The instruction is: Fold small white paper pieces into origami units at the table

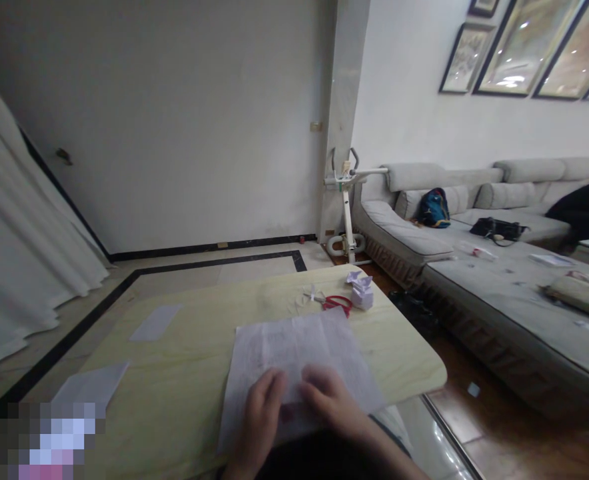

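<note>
A large, creased sheet of paper point(299, 340) with faint print lies at the near side of the pale wooden table. My left hand point(262, 417) is at its near left part, with fingers curled together and closed on the paper. My right hand point(332, 403) is just to the right over the same sheet; motion smears its fingers, so its grip is unclear. A small reddish mark shows on the paper between the hands. Beyond the sheet lie red-handled scissors point(337, 305) and crumpled or folded paper point(362, 291).
Two more white papers, one farther point(155, 323) and one nearer point(92, 387), lie on the table's point(174, 400) left side. To the right stands a grey sofa point(499, 287) with a blue backpack point(434, 208) and bags. A person in dark clothing point(587, 208) is at the far right.
</note>
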`<state>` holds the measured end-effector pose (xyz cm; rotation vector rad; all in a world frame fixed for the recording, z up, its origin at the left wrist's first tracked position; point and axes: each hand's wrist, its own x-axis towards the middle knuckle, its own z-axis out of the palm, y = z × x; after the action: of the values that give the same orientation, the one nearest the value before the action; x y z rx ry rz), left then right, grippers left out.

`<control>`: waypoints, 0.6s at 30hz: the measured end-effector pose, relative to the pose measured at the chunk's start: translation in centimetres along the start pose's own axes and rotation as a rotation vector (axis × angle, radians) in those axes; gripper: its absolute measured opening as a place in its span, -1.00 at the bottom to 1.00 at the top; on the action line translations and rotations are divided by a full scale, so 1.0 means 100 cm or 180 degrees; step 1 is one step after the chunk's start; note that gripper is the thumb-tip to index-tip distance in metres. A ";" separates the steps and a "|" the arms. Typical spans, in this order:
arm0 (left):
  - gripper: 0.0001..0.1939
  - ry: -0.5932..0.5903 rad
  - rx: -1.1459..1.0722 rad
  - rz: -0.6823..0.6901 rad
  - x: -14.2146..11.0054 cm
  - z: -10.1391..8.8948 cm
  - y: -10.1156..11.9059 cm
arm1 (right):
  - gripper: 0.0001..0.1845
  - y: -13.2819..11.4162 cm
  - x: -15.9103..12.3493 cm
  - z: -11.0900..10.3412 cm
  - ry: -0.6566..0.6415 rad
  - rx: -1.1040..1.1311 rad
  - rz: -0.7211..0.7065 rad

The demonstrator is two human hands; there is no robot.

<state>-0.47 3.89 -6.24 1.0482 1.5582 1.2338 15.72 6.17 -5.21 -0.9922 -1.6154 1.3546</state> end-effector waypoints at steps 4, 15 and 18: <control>-0.63 0.0183 0.0004 -0.0109 0.001 0.000 -0.007 | -0.69 0.002 -0.001 0.001 -0.0004 0.0090 0.0082; -0.58 0.0055 -0.0926 0.0231 0.004 -0.023 0.037 | -0.59 -0.007 0.005 -0.001 0.0244 0.0526 0.0390; -0.59 0.0050 -0.0876 0.0756 0.001 -0.050 0.053 | -0.58 -0.001 0.005 0.000 0.0209 0.0643 0.0455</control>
<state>-4.82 3.53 -0.41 1.0642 1.2557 1.5714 15.52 6.61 -5.08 -1.0336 -1.3502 1.5316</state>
